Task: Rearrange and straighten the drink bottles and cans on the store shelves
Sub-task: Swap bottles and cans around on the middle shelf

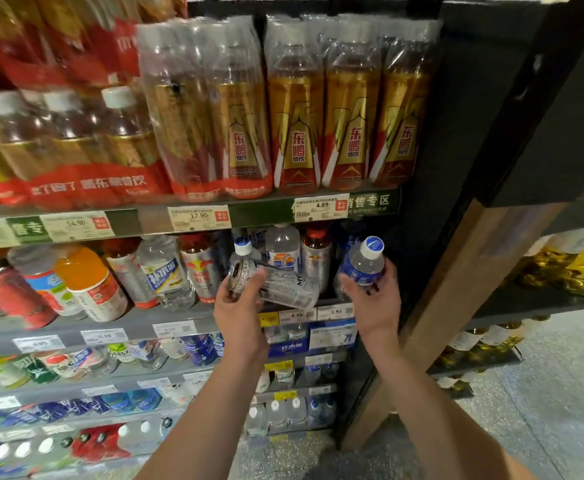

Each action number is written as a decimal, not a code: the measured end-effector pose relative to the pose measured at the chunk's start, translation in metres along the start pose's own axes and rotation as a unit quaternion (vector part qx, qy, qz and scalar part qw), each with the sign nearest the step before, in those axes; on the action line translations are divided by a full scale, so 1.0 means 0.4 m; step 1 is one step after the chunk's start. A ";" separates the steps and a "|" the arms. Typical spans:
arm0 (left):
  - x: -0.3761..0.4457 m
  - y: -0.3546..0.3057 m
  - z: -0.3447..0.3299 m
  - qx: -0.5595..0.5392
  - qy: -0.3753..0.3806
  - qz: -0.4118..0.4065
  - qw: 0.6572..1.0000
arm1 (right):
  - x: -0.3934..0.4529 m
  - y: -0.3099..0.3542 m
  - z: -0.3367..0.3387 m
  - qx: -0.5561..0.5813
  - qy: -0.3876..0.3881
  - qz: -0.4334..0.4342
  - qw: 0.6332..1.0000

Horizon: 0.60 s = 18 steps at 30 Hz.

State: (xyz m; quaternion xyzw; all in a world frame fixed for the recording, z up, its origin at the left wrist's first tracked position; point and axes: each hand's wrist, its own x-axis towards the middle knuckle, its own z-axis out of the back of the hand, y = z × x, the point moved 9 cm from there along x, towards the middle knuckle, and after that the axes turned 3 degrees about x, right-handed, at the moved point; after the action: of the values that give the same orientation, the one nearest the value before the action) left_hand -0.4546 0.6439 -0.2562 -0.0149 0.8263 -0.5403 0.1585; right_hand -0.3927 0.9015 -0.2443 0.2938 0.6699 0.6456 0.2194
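My left hand (240,308) grips a white can (283,284) that lies tilted on its side in front of the second shelf (138,325). A clear bottle with a blue label and white cap (365,263) is held upright by my right hand (373,303) at the right end of that shelf. Behind the can stand a small white-capped bottle (243,249), a clear bottle (282,245) and a red-capped silver bottle (316,254). Further left on the shelf are an orange drink bottle (88,278) and a clear bottle with a blue and yellow label (164,271).
The shelf above holds shrink-wrapped packs of gold and red energy drink bottles (294,109). Price tags (199,216) line the shelf edges. Lower shelves carry several water and sports drinks (197,349). A dark wooden upright (450,289) bounds the rack on the right, with oil bottles (574,268) beyond.
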 end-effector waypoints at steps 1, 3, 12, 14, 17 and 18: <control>0.005 -0.004 0.011 -0.003 0.000 0.000 1.000 | 0.015 -0.009 -0.011 -0.009 -0.001 0.001 1.000; 0.013 -0.014 0.029 -0.004 0.003 -0.005 1.000 | 0.039 -0.022 -0.029 -0.017 -0.002 0.006 1.000; 0.021 -0.042 0.066 -0.023 0.013 -0.015 1.000 | 0.107 -0.062 -0.068 -0.082 0.013 0.005 0.997; 0.018 -0.044 0.067 -0.021 0.017 -0.015 1.000 | 0.114 -0.071 -0.069 -0.083 0.016 -0.003 0.996; 0.017 -0.043 0.072 -0.013 0.023 -0.019 0.999 | 0.115 -0.089 -0.068 -0.079 0.039 -0.014 0.996; 0.016 -0.042 0.075 -0.008 0.023 -0.020 1.000 | 0.115 -0.093 -0.068 -0.076 0.045 -0.018 0.996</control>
State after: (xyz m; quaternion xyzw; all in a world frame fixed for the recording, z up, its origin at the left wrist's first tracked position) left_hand -0.4546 0.6089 -0.2538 -0.0206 0.8335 -0.5370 0.1287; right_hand -0.4489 0.9129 -0.2753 0.2349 0.6334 0.7031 0.2219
